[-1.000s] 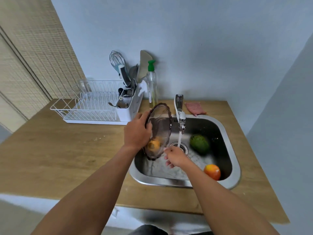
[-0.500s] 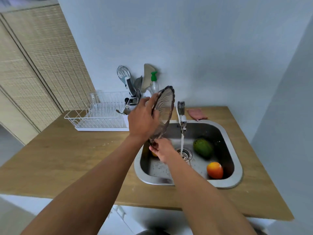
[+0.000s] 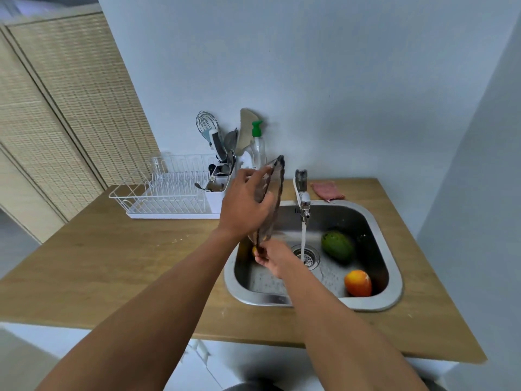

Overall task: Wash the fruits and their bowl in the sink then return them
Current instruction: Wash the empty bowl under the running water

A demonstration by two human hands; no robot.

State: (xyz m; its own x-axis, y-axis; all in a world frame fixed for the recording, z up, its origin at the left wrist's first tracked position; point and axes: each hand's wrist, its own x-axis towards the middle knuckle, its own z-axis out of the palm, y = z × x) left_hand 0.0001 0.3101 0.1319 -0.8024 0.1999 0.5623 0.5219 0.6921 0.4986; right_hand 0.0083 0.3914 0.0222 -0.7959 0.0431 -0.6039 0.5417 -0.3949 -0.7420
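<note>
A dark see-through bowl (image 3: 275,193) stands on edge above the left rim of the steel sink (image 3: 394,277). My left hand (image 3: 245,204) grips its upper back. My right hand (image 3: 275,256) holds its lower edge. A small yellow-orange fruit (image 3: 254,250) peeks out beside my right fingers, mostly hidden. A green avocado-like fruit (image 3: 337,245) and an orange fruit (image 3: 358,283) lie in the sink basin. Water runs from the tap (image 3: 303,198) into the drain, to the right of the bowl.
A white dish rack (image 3: 166,193) with a utensil holder stands on the wooden counter (image 3: 112,263) left of the sink. A soap bottle with a green pump (image 3: 258,148) is by the wall. A pink cloth (image 3: 327,190) lies behind the sink.
Both hands have lifted the bowl out of the water stream, up and left, and turned it nearly edge-on. The camera view has pulled back.
</note>
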